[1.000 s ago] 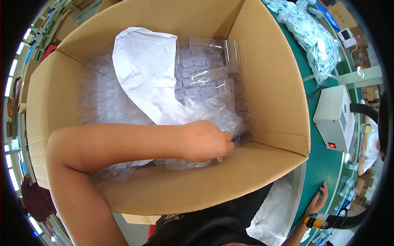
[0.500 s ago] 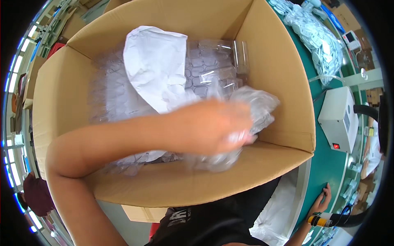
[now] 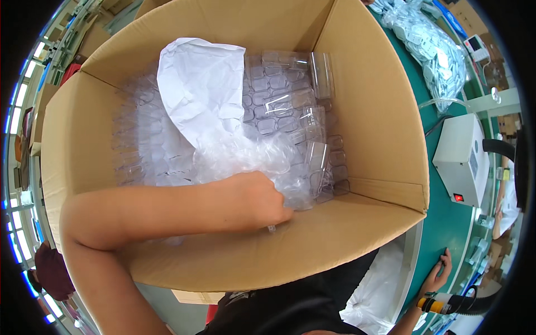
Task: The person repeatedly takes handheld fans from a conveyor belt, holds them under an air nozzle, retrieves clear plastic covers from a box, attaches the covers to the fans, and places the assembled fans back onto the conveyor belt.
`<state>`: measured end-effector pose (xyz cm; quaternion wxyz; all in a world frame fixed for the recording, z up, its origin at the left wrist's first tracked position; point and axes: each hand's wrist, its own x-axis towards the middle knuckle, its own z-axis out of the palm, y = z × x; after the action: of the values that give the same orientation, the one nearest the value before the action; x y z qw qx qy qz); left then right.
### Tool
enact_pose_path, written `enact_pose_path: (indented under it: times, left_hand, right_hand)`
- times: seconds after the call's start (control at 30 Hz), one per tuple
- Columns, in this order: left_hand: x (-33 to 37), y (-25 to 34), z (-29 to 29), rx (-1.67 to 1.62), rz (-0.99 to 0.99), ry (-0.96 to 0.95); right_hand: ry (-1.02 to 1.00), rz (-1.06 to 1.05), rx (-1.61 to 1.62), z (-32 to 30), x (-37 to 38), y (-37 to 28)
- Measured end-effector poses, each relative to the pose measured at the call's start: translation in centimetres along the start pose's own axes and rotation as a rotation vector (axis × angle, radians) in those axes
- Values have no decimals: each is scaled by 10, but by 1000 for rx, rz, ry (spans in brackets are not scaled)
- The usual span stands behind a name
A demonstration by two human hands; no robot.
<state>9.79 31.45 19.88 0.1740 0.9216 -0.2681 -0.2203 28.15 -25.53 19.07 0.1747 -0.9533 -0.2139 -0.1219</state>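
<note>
My left hand (image 3: pixel 262 201) reaches into a large cardboard box (image 3: pixel 385 134), its fingers curled closed on a crumpled clear plastic bag (image 3: pixel 245 156). The fingertips are partly hidden, and a bit of clear plastic pokes out below them. Beneath the bag lie rows of clear plastic cases (image 3: pixel 273 84), several of them loose on top. A creased white paper sheet (image 3: pixel 204 78) lies over the cases on the left. My right hand (image 3: pixel 438 274) rests with its fingers stretched out on a green tabletop (image 3: pixel 446 229), holding nothing.
A white machine (image 3: pixel 460 159) with a lit red switch stands right of the box. Behind it is a bag of pale blue parts (image 3: pixel 430 56). A black hose with a yellow collar (image 3: pixel 432 305) crosses near my right wrist. Another person (image 3: pixel 53 271) is at far left.
My left hand has moved left and nearer me, drawing the plastic bag leftward. Cases on the right side are uncovered. My right hand has stayed put.
</note>
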Motion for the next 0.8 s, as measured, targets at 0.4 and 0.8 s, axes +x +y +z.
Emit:
enact_pose_path:
  times: [0.4,0.8]
  left_hand:
    - [26,-15,15,-53,-47,-41]
    - [-10,-12,-104,182,-88,598]
  right_hand:
    - [-27,22,8,-2,-5,15]
    - [-24,10,28,-4,-8,25]
